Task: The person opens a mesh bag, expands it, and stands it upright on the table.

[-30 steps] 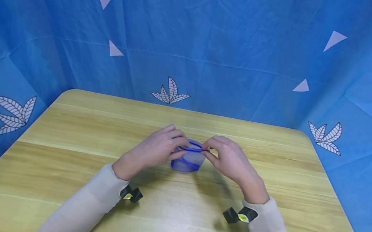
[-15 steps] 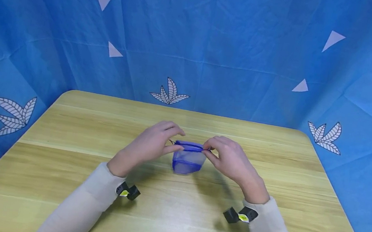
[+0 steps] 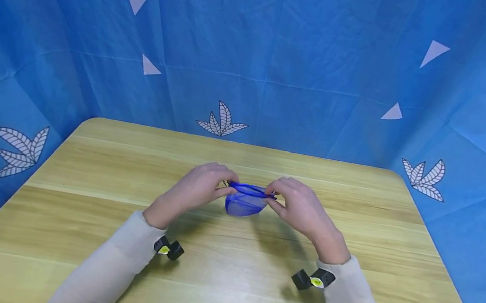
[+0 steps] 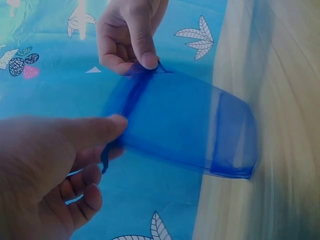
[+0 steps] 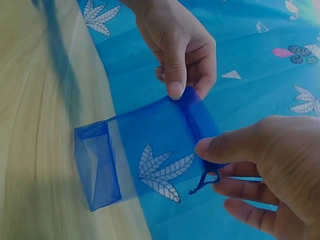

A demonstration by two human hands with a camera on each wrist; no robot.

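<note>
A small sheer blue drawstring pouch [image 3: 244,206] hangs between the two hands above the table. My left hand [image 3: 200,186] pinches one end of its top hem between thumb and fingertips. The other end of the hem is pinched by my right hand [image 3: 301,212]. In the left wrist view the see-through pouch [image 4: 175,125] hangs with its darker bottom band toward the tabletop. A short dark cord end [image 5: 205,184] dangles near the right fingers in the right wrist view. I see nothing inside the mesh.
The light wooden table [image 3: 227,281] spreads under both arms. Behind it and at its sides hangs a blue curtain [image 3: 318,54] with white leaf and triangle prints. Small black cameras [image 3: 175,251] are strapped to both wrists.
My left hand let go of the pouch's hem, moved slightly left, and now pinches its left end. The pouch's lower part has swung up a little. My right hand has kept its hold.
</note>
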